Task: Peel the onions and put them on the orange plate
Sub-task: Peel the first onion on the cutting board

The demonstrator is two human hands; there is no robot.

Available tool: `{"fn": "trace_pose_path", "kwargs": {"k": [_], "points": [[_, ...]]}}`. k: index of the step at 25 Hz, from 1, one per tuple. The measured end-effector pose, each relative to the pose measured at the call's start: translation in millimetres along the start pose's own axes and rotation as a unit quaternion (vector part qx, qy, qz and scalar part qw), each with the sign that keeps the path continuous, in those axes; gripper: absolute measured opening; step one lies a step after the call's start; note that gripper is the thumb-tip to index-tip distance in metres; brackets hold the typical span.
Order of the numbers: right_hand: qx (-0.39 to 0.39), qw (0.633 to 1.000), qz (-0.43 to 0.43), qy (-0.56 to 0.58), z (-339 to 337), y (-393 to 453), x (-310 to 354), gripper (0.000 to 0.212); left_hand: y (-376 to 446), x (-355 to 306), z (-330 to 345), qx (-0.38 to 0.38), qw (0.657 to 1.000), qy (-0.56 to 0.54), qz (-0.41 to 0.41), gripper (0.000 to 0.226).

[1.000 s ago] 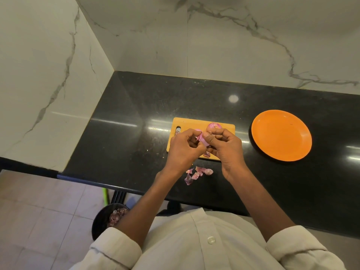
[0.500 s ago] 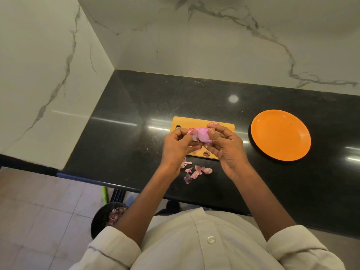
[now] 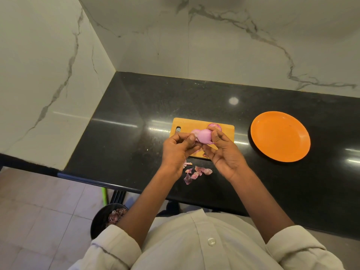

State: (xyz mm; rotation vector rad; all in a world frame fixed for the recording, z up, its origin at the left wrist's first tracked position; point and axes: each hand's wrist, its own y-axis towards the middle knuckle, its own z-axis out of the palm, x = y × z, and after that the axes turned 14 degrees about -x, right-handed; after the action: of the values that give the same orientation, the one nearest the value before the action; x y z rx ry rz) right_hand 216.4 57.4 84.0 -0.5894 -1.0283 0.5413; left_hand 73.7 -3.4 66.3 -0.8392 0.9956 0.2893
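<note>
The black desk (image 3: 120,133) ran from the left wall corner off to the right. On it, right of centre, sat the orange plate (image 3: 280,136), nothing on it yet. Left of the plate lay the wooden cutting board (image 3: 187,124), with a cut onion piece (image 3: 214,126) resting at its far edge. On the floor below the desk's near edge stood a dark bin (image 3: 101,221) with skins in it.

I held both hands above the board's near side. My right hand (image 3: 224,152) gripped the onion (image 3: 204,136) between thumb and fingertips, the pale purple bulb mostly bared. My left hand (image 3: 175,151) pinched a strip of skin on the bulb's left side. A loose flap of skin hung under the bulb beside my right thumb. Small peel scraps (image 3: 194,173) lay on the desk just near of the board, between my wrists.

Judgement: peeling was well along on this onion, not finished; placing not begun.

To do it well, I reckoned:
- keep the right grip firm but light, as a bared bulb would likely be slick;
- pull the skin along the bulb's curve, not outward, so it comes away whole;
- turn the bulb in the right fingers to bring the hanging flap to the left hand;
- check for leftover papery bits before reaching right to the plate.
</note>
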Motion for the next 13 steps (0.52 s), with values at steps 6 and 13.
{"fn": "trace_pose_path", "kwargs": {"k": [6,13], "points": [[0.015,0.995,-0.081,-0.050,-2.5,-0.4,-2.0,0.030,1.7,6.9,1.6,0.052,0.998,0.041,-0.018,0.046],[-0.011,0.990,-0.111,-0.084,3.8,-3.6,1.3,0.022,5.2,6.7,-2.6,0.044,0.968,0.198,0.147,0.028]]}}
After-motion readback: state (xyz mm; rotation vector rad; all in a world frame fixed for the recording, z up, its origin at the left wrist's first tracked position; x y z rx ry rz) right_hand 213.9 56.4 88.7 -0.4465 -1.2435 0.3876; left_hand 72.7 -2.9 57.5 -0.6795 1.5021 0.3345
